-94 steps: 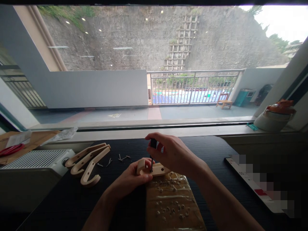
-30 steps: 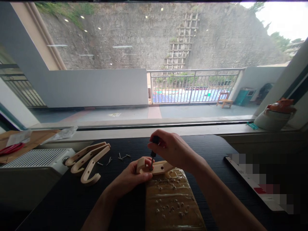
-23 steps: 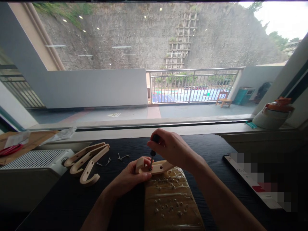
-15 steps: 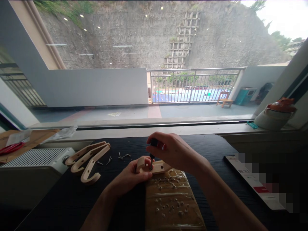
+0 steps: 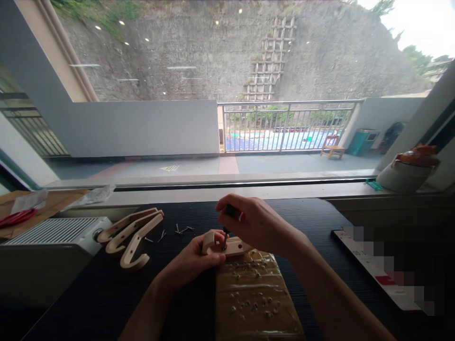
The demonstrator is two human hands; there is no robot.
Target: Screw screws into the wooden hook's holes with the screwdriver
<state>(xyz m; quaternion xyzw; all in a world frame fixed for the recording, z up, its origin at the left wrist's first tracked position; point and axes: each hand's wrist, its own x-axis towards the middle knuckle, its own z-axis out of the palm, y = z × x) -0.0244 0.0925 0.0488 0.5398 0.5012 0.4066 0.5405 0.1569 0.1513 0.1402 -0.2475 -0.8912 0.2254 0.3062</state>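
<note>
A pale wooden hook (image 5: 232,246) lies flat across the far end of a tape-wrapped brown block (image 5: 254,300) studded with screw marks. My left hand (image 5: 194,260) is closed on the hook's curved end and presses it down. My right hand (image 5: 254,222) is closed round the dark handle of a small screwdriver (image 5: 226,226), which stands upright with its tip in the hook. Both sit on a black table (image 5: 106,293).
Several more wooden hooks (image 5: 131,234) lie at the left, with loose screws (image 5: 177,232) beside them. A white radiator (image 5: 50,237) borders the table's left side. A white ruler-like strip (image 5: 377,272) lies at the right. A window sill runs behind.
My right hand has dipped slightly and turned on the screwdriver handle. The left hand and the hook stay where they were.
</note>
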